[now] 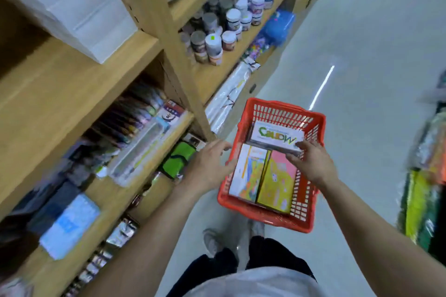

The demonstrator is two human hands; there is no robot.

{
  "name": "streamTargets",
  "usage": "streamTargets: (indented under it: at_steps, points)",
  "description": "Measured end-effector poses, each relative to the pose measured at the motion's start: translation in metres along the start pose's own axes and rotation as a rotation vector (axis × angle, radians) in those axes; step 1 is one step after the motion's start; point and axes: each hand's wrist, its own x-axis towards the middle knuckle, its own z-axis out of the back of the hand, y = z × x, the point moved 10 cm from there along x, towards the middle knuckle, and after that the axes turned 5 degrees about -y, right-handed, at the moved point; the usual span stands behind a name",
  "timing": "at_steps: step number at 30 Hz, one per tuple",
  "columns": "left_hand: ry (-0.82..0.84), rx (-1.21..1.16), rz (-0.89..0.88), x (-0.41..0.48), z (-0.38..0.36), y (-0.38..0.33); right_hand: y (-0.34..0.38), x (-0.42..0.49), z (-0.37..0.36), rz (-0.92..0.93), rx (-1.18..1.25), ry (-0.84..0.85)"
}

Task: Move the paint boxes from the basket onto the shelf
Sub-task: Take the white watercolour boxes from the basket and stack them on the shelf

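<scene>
A red plastic basket [280, 108] stands on the floor beside the wooden shelf [79, 94]. Inside lie a white paint box with green and orange lettering [275, 136], a white box with colourful art [248, 173] and a yellow and pink box [277, 183]. My right hand [311, 164] pinches the near right corner of the lettered box. Over the basket's left rim, my left hand [210, 164] reaches in with relaxed fingers and holds nothing.
The shelf on the left carries pens, packets and a green pouch [178, 159]. Jars of paint [217, 38] fill the upper shelf further along. Goods hang at the right edge [424, 195]. Pale floor runs down the aisle, and my feet [214, 241] are below the basket.
</scene>
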Motion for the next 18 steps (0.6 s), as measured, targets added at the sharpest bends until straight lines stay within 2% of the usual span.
streamTargets:
  at_steps: [4,8,13,18]
  points:
    - [0.134,0.012,0.144,0.022,-0.084,0.029,-0.059,0.016,-0.032,-0.053,-0.018,0.099]
    - [0.141,0.045,0.171,0.053,-0.137,0.052,-0.091,0.039,-0.077,-0.106,0.003,0.190]
    - [0.045,0.022,0.121,0.118,-0.161,0.072,-0.097,0.090,-0.119,-0.098,0.035,0.171]
    - [-0.043,0.090,-0.046,0.178,-0.169,0.086,-0.109,0.160,-0.153,-0.142,0.028,0.100]
